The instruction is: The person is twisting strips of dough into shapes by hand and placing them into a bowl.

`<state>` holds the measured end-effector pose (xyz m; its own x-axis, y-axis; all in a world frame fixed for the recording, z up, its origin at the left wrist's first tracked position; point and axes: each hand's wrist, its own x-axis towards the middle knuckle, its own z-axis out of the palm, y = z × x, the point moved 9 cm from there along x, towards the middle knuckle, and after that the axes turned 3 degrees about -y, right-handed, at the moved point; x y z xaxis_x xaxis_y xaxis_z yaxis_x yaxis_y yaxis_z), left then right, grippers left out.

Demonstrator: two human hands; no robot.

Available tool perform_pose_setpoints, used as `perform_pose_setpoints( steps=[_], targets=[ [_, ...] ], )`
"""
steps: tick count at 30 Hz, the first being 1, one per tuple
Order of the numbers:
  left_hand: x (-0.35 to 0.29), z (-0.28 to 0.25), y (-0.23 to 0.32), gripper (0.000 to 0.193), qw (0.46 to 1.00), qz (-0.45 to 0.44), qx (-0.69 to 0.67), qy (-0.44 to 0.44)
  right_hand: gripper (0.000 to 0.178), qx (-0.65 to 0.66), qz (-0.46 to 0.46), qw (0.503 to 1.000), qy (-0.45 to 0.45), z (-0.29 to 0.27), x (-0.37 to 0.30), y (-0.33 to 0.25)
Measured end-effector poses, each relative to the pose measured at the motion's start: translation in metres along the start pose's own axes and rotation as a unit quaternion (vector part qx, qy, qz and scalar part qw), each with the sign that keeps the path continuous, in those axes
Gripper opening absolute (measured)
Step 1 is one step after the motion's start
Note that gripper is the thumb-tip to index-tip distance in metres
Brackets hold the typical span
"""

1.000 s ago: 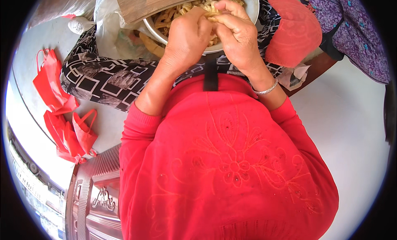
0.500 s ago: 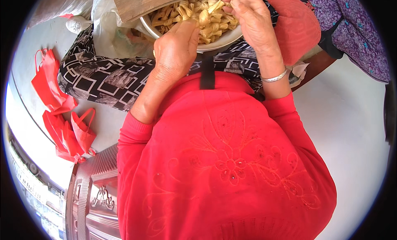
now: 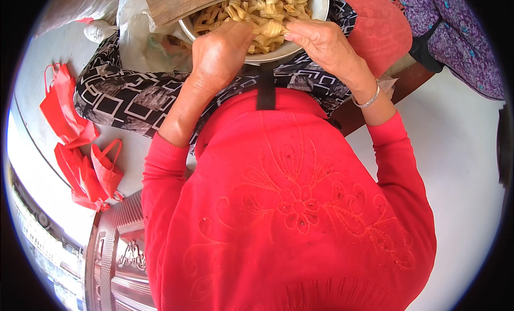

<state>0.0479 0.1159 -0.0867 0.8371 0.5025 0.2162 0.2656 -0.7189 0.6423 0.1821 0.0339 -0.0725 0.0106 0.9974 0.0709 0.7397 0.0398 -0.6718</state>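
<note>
A pale basin [image 3: 278,57] sits at the top of the head view over my lap, filled with yellow-brown knotted strips [image 3: 276,5] that look like tofu skin. Above its near side, a yellowish knotted strip [image 3: 270,30] is stretched between both hands. My left hand [image 3: 219,53] pinches one end, its fingertips partly hidden behind the hand. At the other end, the thumb and fingers of my right hand [image 3: 326,46] are pressed together. A silvery bracelet [image 3: 368,97] circles the right wrist.
A wooden board [image 3: 187,1] covers the basin's far left part. Beside it bunches a clear plastic bag [image 3: 136,40]. Red bags [image 3: 67,107] lie on the floor at left, near a brown panelled door [image 3: 131,255]. A salmon-coloured cushion-like thing [image 3: 377,30] and purple patterned cloth [image 3: 463,40] are at right.
My right hand has come down from its raised, loosely spread pose and now pinches the strip's right end. The left hand has shifted slightly left, and both elbows are wider apart.
</note>
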Motion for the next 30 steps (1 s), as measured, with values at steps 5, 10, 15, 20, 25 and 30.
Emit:
perform_pose_setpoints(
  steps=[5,10,15,20,25,30],
  targets=[
    [0.007,0.007,0.017,0.007,0.995,0.078,0.050,0.023,0.032,0.234,0.122,0.963,-0.049,-0.003,0.022,0.008],
    [0.018,0.014,0.022,0.005,0.997,0.074,0.004,-0.009,0.017,0.329,0.184,0.910,-0.172,0.019,0.032,0.017],
    [0.017,0.016,0.012,0.011,0.995,-0.008,-0.079,-0.059,0.027,0.351,0.203,0.887,-0.218,0.032,0.015,0.050],
    [0.022,0.018,0.009,0.014,0.995,0.004,-0.086,-0.052,0.022,0.412,0.306,0.844,-0.156,0.023,0.021,0.021],
    [0.028,0.022,0.004,0.017,0.977,-0.040,-0.182,-0.108,0.012,0.585,0.285,0.744,-0.153,0.029,0.018,0.048],
    [0.031,0.020,0.001,0.021,0.965,-0.067,-0.234,-0.101,0.014,0.605,0.246,0.740,-0.161,0.022,0.023,0.045]
  ],
)
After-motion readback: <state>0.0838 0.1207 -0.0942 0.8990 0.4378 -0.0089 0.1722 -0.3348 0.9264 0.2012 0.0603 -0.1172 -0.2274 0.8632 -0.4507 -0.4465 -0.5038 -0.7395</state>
